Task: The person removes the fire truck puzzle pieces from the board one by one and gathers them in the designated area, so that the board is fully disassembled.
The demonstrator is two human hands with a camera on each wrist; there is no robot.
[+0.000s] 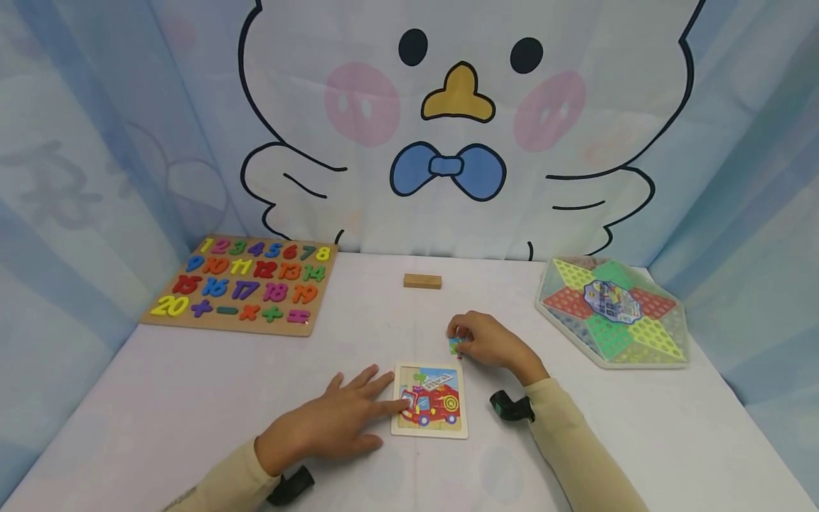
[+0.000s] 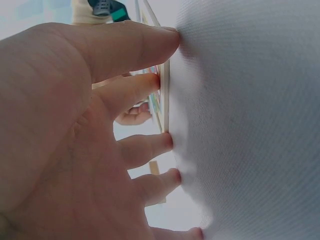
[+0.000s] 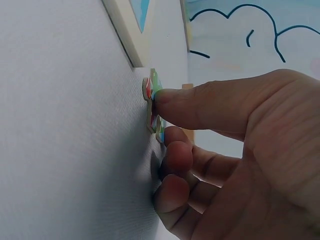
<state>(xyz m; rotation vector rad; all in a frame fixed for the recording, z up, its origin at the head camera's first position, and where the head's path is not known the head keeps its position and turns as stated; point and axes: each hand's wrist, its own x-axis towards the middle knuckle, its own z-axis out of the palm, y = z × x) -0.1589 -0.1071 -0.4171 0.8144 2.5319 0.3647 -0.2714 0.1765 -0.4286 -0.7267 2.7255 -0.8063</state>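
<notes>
A small square jigsaw puzzle in a pale wooden frame [image 1: 430, 434] lies flat on the white-covered table, with a red fire engine [image 1: 441, 409] pictured on it. My left hand [image 1: 339, 419] is spread out at its left side, palm down, the index fingertip touching the picture's left part. Beyond the puzzle's upper right corner, my right hand [image 1: 491, 343] pinches a small puzzle piece [image 1: 455, 345]. In the right wrist view this thin piece [image 3: 154, 102] shows green, red and blue at the thumb tip, close to the cloth; the fingers partly hide it.
A wooden number board [image 1: 230, 323] with coloured digits and signs lies at the back left. A small wooden block [image 1: 422, 281] is at the back middle. On the right sits a hexagonal game board [image 1: 614, 302] with coloured triangles. A printed curtain [image 1: 448, 220] closes off the back.
</notes>
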